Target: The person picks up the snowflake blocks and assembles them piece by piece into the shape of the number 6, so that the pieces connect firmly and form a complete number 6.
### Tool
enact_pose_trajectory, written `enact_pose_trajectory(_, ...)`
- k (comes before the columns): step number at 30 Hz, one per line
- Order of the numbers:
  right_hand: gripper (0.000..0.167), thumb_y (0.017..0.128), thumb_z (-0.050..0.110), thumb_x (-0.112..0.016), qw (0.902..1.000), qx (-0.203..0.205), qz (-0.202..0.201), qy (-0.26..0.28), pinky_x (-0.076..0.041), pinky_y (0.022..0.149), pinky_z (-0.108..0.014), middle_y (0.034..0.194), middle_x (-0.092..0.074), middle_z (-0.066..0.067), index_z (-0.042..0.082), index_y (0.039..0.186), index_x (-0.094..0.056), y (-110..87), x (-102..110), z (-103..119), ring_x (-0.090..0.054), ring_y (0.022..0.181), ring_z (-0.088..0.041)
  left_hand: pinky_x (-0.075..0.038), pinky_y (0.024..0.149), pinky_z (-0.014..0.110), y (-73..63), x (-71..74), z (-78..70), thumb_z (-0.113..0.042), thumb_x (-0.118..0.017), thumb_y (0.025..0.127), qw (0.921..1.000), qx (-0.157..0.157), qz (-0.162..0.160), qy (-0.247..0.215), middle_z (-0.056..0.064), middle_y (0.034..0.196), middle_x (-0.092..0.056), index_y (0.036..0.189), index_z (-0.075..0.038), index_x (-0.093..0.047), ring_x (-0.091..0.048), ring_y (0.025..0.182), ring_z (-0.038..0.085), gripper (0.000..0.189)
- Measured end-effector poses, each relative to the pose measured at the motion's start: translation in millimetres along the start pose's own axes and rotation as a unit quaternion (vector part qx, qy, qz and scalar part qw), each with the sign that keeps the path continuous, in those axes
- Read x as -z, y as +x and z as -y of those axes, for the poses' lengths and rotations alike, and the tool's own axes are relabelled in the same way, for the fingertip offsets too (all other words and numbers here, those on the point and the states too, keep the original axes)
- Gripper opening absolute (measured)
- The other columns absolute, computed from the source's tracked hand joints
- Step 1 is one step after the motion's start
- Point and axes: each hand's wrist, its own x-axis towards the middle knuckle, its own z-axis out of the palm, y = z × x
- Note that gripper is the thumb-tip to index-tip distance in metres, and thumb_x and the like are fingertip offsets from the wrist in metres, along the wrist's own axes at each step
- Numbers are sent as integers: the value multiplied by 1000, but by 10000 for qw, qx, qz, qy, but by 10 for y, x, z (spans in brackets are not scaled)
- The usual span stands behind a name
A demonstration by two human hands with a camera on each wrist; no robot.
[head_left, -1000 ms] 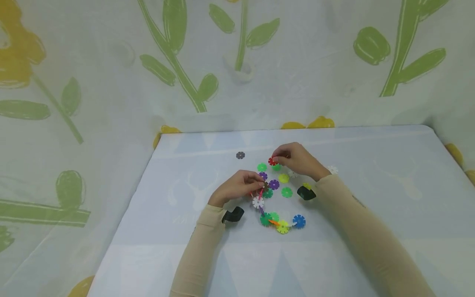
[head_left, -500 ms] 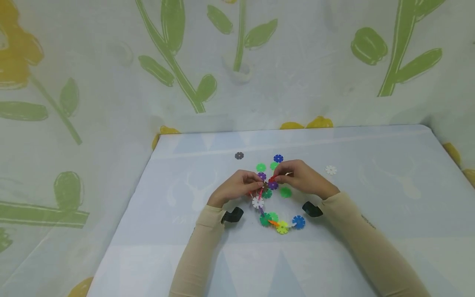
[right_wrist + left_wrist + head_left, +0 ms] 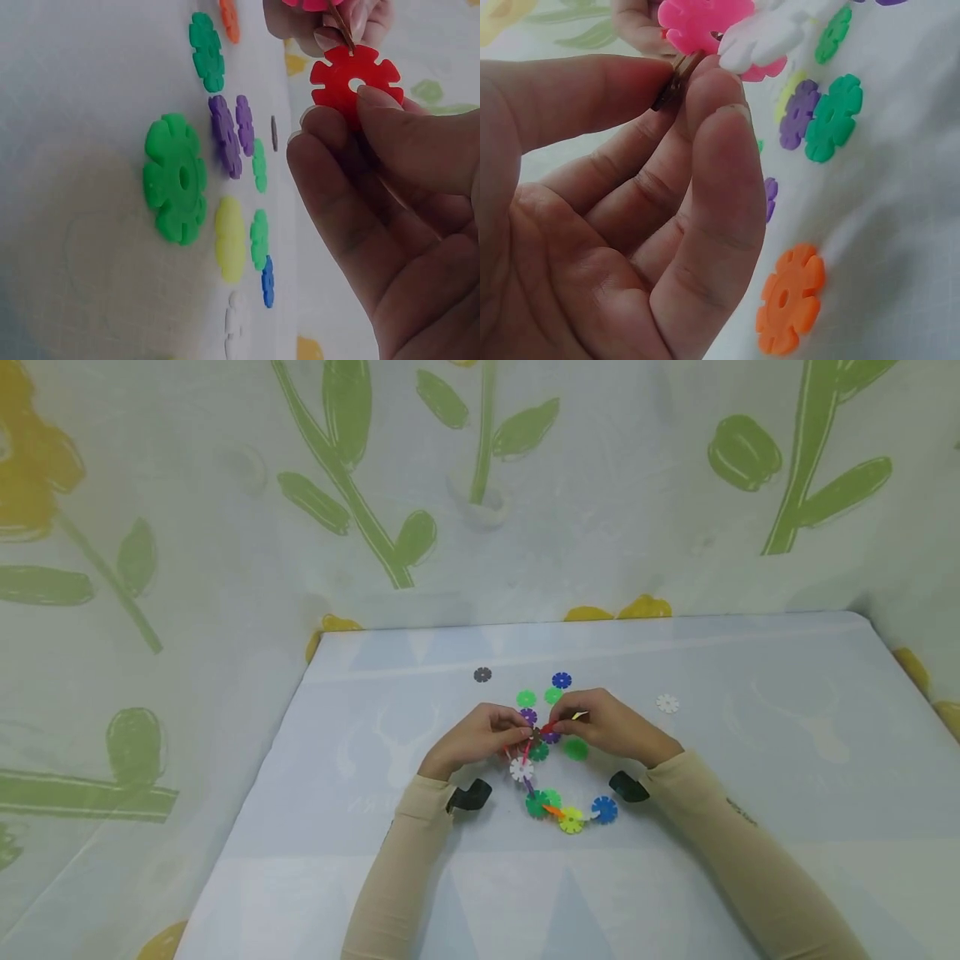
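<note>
My left hand (image 3: 480, 737) pinches a brown notched snowflake disc (image 3: 676, 81) between thumb and fingers. A pink disc (image 3: 705, 22) and a white disc (image 3: 759, 39) sit against it, part of a linked chain that curves toward a blue disc (image 3: 604, 810) at its near end. Opposite, my right hand (image 3: 611, 724) holds a red snowflake disc (image 3: 345, 78) between thumb and fingertips. The brown disc's edge meets a notch at the red one's top in the right wrist view; how deep it sits I cannot tell.
Loose discs lie beneath and beyond the hands, among them a green disc (image 3: 175, 180), a yellow disc (image 3: 229, 240), an orange disc (image 3: 790, 298) and a grey disc (image 3: 482, 675). A white disc (image 3: 667, 703) lies apart on the right. Patterned cloth covers the table (image 3: 750, 793).
My right hand has brought the red disc nearer and leftward to the brown disc, uncovering a blue disc behind. The left hand has stayed nearly still.
</note>
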Motion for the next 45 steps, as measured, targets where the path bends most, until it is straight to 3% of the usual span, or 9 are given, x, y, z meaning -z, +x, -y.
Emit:
enact_pose_trajectory(5,18,92,-1,-74,9994,149,-87,-302,-61,92,-43,103,-77,0,13,103,-76,-5,-35,18,-69,96,-16,-58,68,27,6,-18,-17,-18,-64,103,9999,104,31,-105,8,92,-74,114,0,-74,-64,71,12,23)
enact_pose_trajectory(11,17,89,1,-77,9980,183,-217,-559,-62,89,-38,100,-78,3,14,100,-78,-10,-56,31,-69,94,-14,-61,69,27,11,-42,-43,-14,-65,102,9987,170,50,-476,5,82,-73,110,5,-73,-66,67,10,22)
enact_pose_trajectory(24,14,89,1,-78,9975,409,-244,-512,-63,88,-39,99,-81,-2,11,97,-82,-21,19,117,-75,92,-15,-64,68,33,24,-92,-72,-8,-67,100,9969,89,-154,-764,3,75,-73,105,9,-73,-68,62,10,19)
enact_pose_trajectory(30,14,89,0,-77,9969,378,-198,-657,-63,88,-38,98,-81,-3,10,97,-82,-6,0,137,-75,91,-15,-62,65,29,34,-119,-74,-5,-67,99,9959,168,-229,-854,1,73,-71,105,11,-73,-66,60,9,18)
enact_pose_trajectory(39,15,89,0,-78,9962,365,-251,-748,-63,88,-39,99,-81,-2,11,97,-83,1,-25,132,-75,91,-15,-61,66,27,41,-121,-59,-7,-67,100,9965,210,-152,-796,1,74,-71,106,9,-73,-66,62,9,19)
enact_pose_trajectory(45,18,89,-1,-77,9978,344,-43,-567,-62,90,-41,99,-80,0,13,98,-82,-6,-10,121,-72,92,-15,-59,69,26,35,-80,-39,-16,-63,103,9996,-18,77,-254,3,84,-72,111,3,-74,-65,69,12,23)
